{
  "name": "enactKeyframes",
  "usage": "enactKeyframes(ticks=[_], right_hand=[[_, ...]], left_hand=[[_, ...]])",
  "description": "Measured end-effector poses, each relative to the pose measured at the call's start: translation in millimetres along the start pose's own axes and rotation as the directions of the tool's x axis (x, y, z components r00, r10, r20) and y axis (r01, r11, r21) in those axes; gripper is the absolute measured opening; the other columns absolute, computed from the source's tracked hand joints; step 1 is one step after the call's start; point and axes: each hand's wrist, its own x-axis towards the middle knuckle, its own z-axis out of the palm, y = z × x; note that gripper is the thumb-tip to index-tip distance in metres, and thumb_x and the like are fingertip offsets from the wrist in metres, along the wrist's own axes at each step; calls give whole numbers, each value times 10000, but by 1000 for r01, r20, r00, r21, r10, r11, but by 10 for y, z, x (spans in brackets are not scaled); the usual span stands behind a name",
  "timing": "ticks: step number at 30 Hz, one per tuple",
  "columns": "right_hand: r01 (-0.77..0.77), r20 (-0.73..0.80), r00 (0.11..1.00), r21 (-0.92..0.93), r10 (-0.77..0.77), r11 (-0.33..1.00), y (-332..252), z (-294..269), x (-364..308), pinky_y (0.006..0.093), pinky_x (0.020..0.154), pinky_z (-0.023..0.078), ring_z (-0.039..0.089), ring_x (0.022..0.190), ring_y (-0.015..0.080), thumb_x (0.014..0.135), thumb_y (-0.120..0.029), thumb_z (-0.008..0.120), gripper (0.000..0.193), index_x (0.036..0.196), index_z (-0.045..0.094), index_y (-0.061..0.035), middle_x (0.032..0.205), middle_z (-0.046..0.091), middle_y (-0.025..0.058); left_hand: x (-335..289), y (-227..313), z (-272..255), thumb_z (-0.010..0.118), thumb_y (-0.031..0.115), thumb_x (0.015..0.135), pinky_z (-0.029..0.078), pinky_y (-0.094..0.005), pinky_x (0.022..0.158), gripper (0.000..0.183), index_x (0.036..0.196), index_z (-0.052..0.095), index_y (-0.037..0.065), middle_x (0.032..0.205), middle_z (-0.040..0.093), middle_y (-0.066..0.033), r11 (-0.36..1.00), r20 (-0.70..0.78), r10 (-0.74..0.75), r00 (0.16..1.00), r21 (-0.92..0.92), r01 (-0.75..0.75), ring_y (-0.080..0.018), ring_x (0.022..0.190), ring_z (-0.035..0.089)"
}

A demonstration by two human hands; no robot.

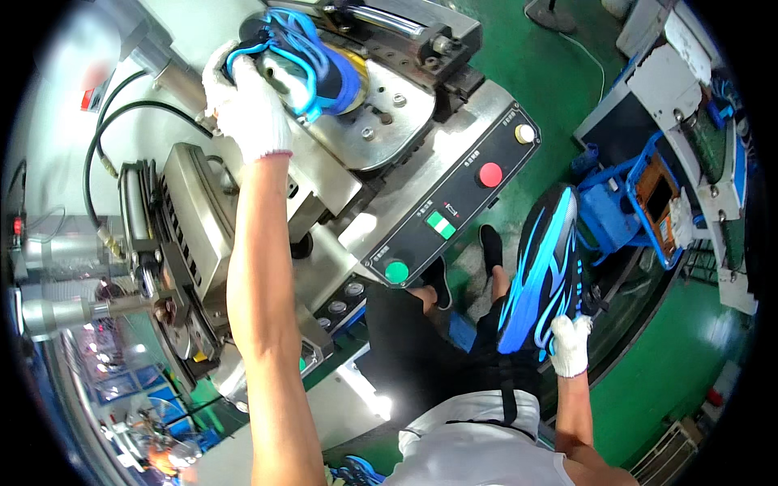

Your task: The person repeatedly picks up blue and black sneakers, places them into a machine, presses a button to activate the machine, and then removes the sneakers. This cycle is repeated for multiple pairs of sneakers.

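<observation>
Blue shoe (339, 87) is seen on the metal plate (348, 150) of the machine at the far left, touched at its left end by the gloved left hand (247, 101); whether those fingers are clamped on it or merely rested there cannot be told. A second shoe (535, 275) is held at the right, apart from the machine, by the gloved right hand (571, 340), which is closed on its near end. Fingers could be pinched if a machine part were set moving by a button pressed too soon; the first shoe could be skewed by an uneven push, and the other dropped, being held at one end only. Two shoes are counted in the two hands' reach, and on the one control panel (470, 194) three round buttons (white, red, green) and one green-and-white switch (440, 225)
</observation>
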Motion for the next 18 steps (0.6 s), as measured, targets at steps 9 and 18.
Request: enactKeyframes(ticks=[9, 18], right_hand=[[597, 237, 801, -373, -549, 710, -1110, 1202, 747, 330, 931, 530, 632, 989, 134, 926, -182, 784, 621, 1474, 535, -26, 1208, 682, 36], [773, 697, 634, -576, -335, 264, -2767, 4172, 1371, 338, 929, 548, 699, 1031, 210, 803, -617, 826, 826, 1250, 711, 67, 1106, 763, 173]], left_hand=[[-1849, 991, -2222, 742, 21, 746, 505, -559, 1063, 349, 1076, 702, 128, 1246, 693, -218, 922, 440, 275, 855, -374, -105, -428, 1192, 661], [-3659, 716, -3457, 727, -12, 787, 519, -526, 1060, 388, 1151, 717, 122, 1220, 682, -172, 962, 808, -190, 558, 39, 271, -432, 1142, 655]])
